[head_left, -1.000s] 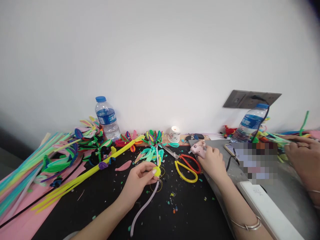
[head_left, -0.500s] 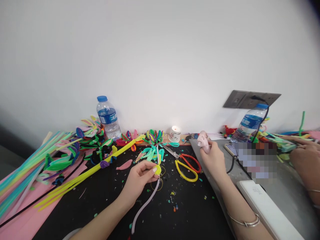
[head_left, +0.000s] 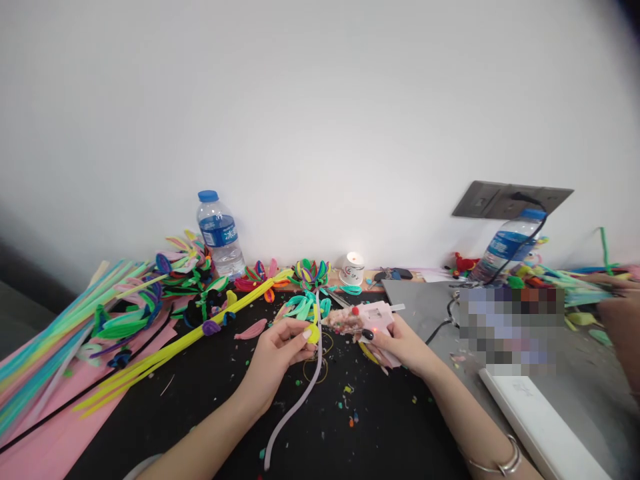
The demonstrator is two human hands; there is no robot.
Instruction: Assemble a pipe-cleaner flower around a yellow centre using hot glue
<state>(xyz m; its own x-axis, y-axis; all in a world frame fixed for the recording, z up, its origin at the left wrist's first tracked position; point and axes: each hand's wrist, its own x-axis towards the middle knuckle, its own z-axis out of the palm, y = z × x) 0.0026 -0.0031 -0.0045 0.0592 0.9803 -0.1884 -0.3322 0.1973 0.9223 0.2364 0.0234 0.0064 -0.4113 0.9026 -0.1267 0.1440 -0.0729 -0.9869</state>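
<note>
My left hand point(head_left: 283, 347) is closed in a pinch on a yellow pipe cleaner coil point(head_left: 313, 333). Against the coil runs a long pale lilac pipe cleaner stem point(head_left: 300, 397), curving down towards me. A pink hot glue gun point(head_left: 376, 316) is gripped in my right hand point(head_left: 403, 347), its nozzle pointing left, close to the coil; contact cannot be made out. From the gun's back end pokes a whitish glue stick point(head_left: 398, 307). Just behind the coil lies a turquoise pipe cleaner flower point(head_left: 300, 307). The gun and right hand largely cover scissors with a yellow handle point(head_left: 369, 353).
Yellow pipe cleaners point(head_left: 190, 333) and finished flowers lie left, near a water bottle point(head_left: 220, 233). A paper cup point(head_left: 351, 269) stands by the wall. At right are a second bottle point(head_left: 507, 247), a black cable point(head_left: 440, 329), a white box point(head_left: 540, 420) and another person's hand point(head_left: 620, 320).
My right hand has brought the glue gun left and nearer to me, turning its nozzle towards the yellow coil. It now covers much of the scissors. My left hand has barely moved.
</note>
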